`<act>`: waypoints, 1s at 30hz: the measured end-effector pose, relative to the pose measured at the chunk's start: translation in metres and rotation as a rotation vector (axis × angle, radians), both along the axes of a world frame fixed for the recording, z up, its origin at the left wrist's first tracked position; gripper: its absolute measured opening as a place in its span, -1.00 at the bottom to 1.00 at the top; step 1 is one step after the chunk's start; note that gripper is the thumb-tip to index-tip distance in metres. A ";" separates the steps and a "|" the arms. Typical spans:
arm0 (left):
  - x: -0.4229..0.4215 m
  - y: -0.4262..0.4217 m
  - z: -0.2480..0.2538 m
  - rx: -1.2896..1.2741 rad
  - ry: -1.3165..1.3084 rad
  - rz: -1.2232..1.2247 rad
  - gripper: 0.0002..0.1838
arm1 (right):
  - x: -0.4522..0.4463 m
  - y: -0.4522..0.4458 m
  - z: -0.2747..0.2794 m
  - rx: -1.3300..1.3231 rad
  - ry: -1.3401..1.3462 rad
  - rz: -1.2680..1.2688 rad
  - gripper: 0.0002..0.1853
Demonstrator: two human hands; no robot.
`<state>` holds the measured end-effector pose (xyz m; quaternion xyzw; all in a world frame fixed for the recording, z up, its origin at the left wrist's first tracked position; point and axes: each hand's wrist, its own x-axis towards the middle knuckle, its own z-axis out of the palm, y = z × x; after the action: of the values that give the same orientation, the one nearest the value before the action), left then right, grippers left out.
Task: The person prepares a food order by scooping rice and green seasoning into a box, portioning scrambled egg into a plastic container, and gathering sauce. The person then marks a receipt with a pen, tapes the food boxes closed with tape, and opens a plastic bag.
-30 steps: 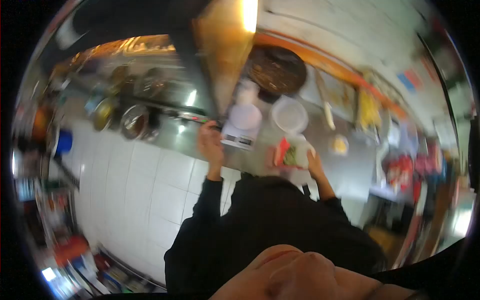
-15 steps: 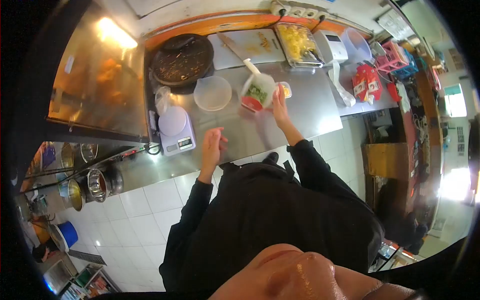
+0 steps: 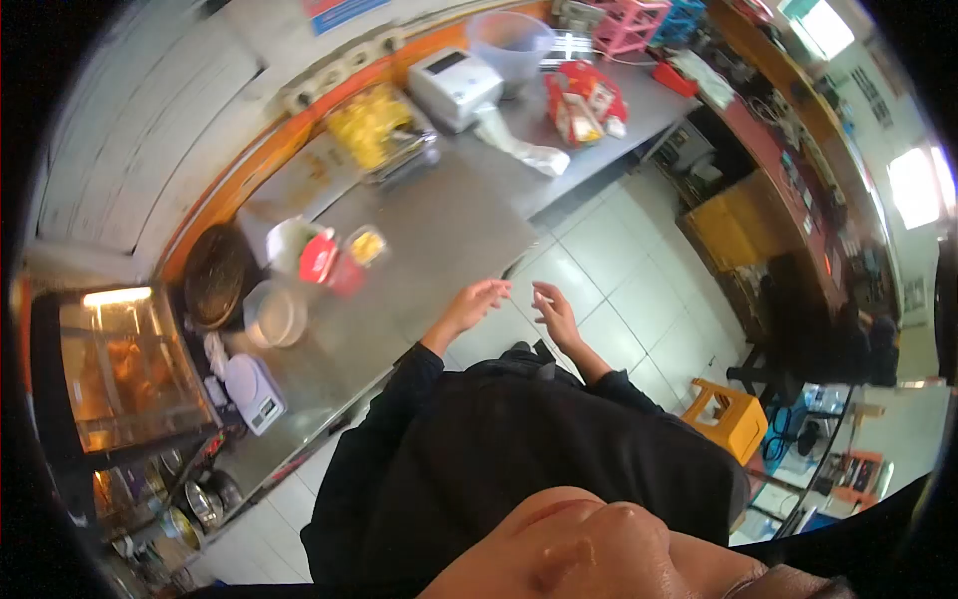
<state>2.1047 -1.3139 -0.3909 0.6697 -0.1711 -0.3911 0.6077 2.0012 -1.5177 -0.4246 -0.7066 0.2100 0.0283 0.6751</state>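
My left hand (image 3: 481, 302) hangs in the air by the counter's front edge, fingers loosely bent and apart, holding nothing. Close to its right, my right hand (image 3: 557, 309) is also empty, its fingers spread over the floor. To the left on the steel counter (image 3: 429, 235) stands a white tub (image 3: 287, 243) with something green in it, blurred. A red piece (image 3: 317, 258) sits against the tub; its kind is unclear. Beside these are a small container of yellow bits (image 3: 367, 246) and a clear plastic bowl (image 3: 275, 314).
A digital scale (image 3: 253, 392) and a dark round pan (image 3: 218, 277) stand at the left, by a lit glass cabinet (image 3: 125, 374). Further back are a tray of yellow pieces (image 3: 371, 130), a label printer (image 3: 454, 88) and red packages (image 3: 584, 105). A yellow stool (image 3: 733, 419) stands at right.
My view has turned to the right. My right hand has come away from the white tub, which now stands on the counter, and both hands are closer together at the counter's edge.
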 end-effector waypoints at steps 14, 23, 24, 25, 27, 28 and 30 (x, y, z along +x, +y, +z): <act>0.073 -0.139 -0.147 0.467 0.007 -1.323 -0.56 | -0.059 -0.245 -0.012 -0.503 0.029 -0.593 -0.69; -0.002 -0.477 -0.152 0.258 -1.634 -2.115 -0.39 | -0.305 -0.147 -0.151 -0.398 0.738 -1.363 -0.76; -0.032 -0.506 -0.142 -0.030 -1.679 -2.024 -0.33 | -0.334 -0.103 -0.167 -0.360 0.989 -1.411 -0.76; -0.069 -0.536 -0.123 -0.142 -1.665 -2.054 -0.30 | -0.355 -0.053 -0.178 -0.276 1.242 -1.433 -0.77; -0.148 -0.575 -0.077 -0.270 -1.639 -2.148 -0.27 | -0.370 0.048 -0.188 0.038 1.531 -1.524 -0.78; -0.190 -0.584 -0.058 -0.290 -1.646 -2.189 -0.26 | -0.358 0.085 -0.161 0.242 1.573 -1.625 -0.79; -0.268 -0.588 -0.041 -0.486 -1.460 -2.313 -0.27 | -0.339 0.143 -0.144 0.484 1.635 -1.673 -0.81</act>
<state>1.8365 -1.9015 -0.4321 0.0785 -0.9607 -0.1926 -0.1838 1.6625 -1.3749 -0.5687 0.0225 0.9618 0.0601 0.2660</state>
